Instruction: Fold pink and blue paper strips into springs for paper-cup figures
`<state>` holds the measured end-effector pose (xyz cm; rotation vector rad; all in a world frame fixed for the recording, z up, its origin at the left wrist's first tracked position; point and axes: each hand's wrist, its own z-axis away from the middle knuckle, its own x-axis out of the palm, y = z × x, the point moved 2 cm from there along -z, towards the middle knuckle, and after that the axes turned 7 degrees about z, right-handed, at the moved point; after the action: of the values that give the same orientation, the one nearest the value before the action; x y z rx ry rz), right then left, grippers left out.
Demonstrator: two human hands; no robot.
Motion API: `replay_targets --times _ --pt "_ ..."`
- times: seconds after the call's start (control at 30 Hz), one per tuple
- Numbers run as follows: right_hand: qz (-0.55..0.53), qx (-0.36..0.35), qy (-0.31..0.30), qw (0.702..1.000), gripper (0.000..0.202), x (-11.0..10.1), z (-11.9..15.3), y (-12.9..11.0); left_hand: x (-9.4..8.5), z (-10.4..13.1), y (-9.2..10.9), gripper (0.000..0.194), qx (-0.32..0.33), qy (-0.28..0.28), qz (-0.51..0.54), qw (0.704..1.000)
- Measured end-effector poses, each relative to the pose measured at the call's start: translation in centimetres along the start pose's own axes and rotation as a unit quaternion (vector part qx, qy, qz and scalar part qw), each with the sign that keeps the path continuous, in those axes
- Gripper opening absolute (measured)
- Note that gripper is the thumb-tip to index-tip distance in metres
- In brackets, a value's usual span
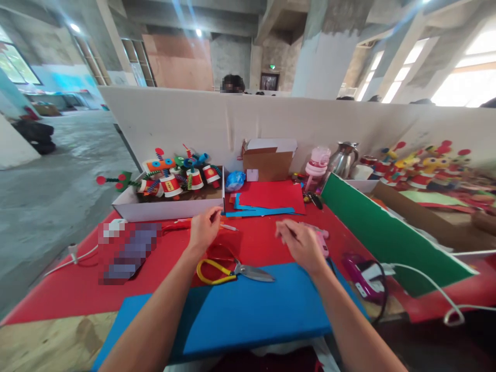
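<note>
**Slips, Snags and Pricks: Where the Risks Lie**

The left hand (205,227), at centre, is curled inward with its fingers gathered; whether it pinches anything cannot be made out. The right hand (300,243), right of centre, has loosely bent fingers, with no object visible in them. Between and below the hands lie yellow-handled scissors with broad grey metal blades (253,272), across the far edge of a wide, flat, blue rectangular sheet (248,315) that fills the lower centre of the frame.

The chief risk appears to be the scissors: their tip is directed towards the right forearm, so a low sweep of that arm could meet the point. Because they rest partly on the sheet and partly on the red-covered table (77,294), a tug on the sheet would probably drag or turn them. The sheet (its underside is hidden) could also crease or slide if a forearm pressed on it.

At lower right, a looping white cable (426,279) beside a glossy purple device (362,281) could snag a right elbow swung outward. Near the left hand, a slim white pen (229,227) might roll if brushed. Beyond it, narrow blue paper strips (267,212) look light enough to be scattered by a sleeve or a hasty reach.
</note>
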<state>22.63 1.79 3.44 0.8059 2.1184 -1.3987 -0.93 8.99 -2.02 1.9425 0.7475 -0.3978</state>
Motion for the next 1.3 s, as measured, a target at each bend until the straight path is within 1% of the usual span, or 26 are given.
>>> replay_targets --times 0.07,0.13,0.17,0.23,0.3,0.37,0.43,0.57,0.7,0.8,0.97,1.17,1.3 --pt "-0.096 0.009 0.047 0.994 0.037 3.5 -2.5 0.5 -0.7 -0.4 -0.5 0.026 -0.003 0.014 -0.029 0.999" --pt "-0.125 0.023 0.081 0.989 0.041 6.3 -3.9 1.5 -1.2 -0.9 -1.1 0.027 -0.011 0.007 -0.057 0.998" --pt "-0.123 0.045 0.091 0.987 0.045 7.4 -4.2 2.2 -1.4 -1.1 -1.5 0.027 -0.017 -0.006 -0.069 0.997" --pt "-0.101 0.071 0.083 0.989 0.051 9.1 -4.4 3.5 -1.5 -1.5 -2.1 0.026 -0.019 -0.058 -0.094 0.994" --pt "-0.069 0.047 0.047 0.995 0.053 10.0 -4.1 4.7 -1.2 -1.5 -2.5 0.024 0.000 -0.125 -0.127 0.984" --pt "-0.059 0.029 0.024 0.998 0.054 10.3 -3.9 5.8 -0.5 -1.2 -2.8 0.024 0.031 -0.184 -0.164 0.969" --pt "-0.063 0.036 0.023 0.997 0.054 10.1 -3.9 6.6 0.4 -0.7 -2.9 0.024 0.054 -0.214 -0.192 0.956" --pt "-0.070 0.058 0.025 0.995 0.054 9.9 -4.3 7.1 2.4 -0.1 -2.6 0.021 0.097 -0.231 -0.222 0.942" --pt "-0.059 0.056 0.005 0.997 0.052 10.1 -4.3 6.9 3.6 -0.5 -2.7 0.019 0.109 -0.243 -0.247 0.932" --pt "-0.063 0.049 -0.011 0.997 0.048 10.3 -4.2 6.7 3.7 -0.9 -2.8 0.020 0.118 -0.261 -0.248 0.925" --pt "-0.067 0.047 -0.022 0.996 0.043 10.7 -4.2 6.8 3.1 -1.1 -2.9 0.024 0.120 -0.280 -0.228 0.925" --pt "-0.075 0.047 -0.033 0.996 0.042 10.9 -4.2 6.8 3.4 -1.1 -2.5 0.027 0.115 -0.279 -0.267 0.915" --pt "-0.081 0.040 -0.029 0.995 0.043 11.0 -4.1 6.8 3.5 -1.0 -2.5 0.024 0.120 -0.267 -0.269 0.917"
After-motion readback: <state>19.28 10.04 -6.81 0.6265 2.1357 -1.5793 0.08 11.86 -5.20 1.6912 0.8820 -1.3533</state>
